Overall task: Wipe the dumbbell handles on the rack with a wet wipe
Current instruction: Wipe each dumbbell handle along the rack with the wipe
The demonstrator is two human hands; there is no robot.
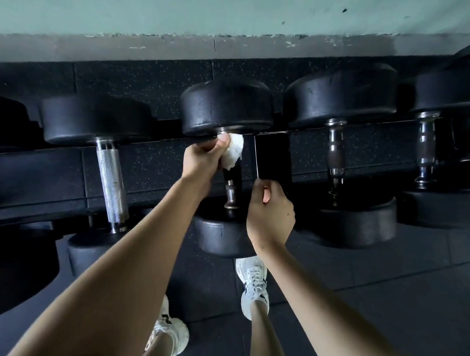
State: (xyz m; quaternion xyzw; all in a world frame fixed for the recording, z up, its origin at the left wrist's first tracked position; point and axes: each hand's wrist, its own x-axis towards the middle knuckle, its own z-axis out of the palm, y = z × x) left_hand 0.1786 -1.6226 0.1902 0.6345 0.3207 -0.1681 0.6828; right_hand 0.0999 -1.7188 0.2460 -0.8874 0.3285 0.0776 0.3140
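Black round-headed dumbbells lie side by side on a dark rack point(38, 173). My left hand point(202, 159) grips a crumpled white wet wipe point(235, 150) around the far end of the middle dumbbell's handle point(232, 188), just under its far head point(226, 106). The handle's near end shows bare and dark. My right hand point(271, 212) hovers beside that handle near the front rail, fingers curled in a fist, with nothing visible in it.
One dumbbell with a knurled silver handle point(111, 176) lies to the left. Two more dumbbells point(335, 156) point(426, 149) lie to the right. A pale green wall point(237, 14) stands behind the rack. My white shoes point(254, 282) stand on dark rubber flooring.
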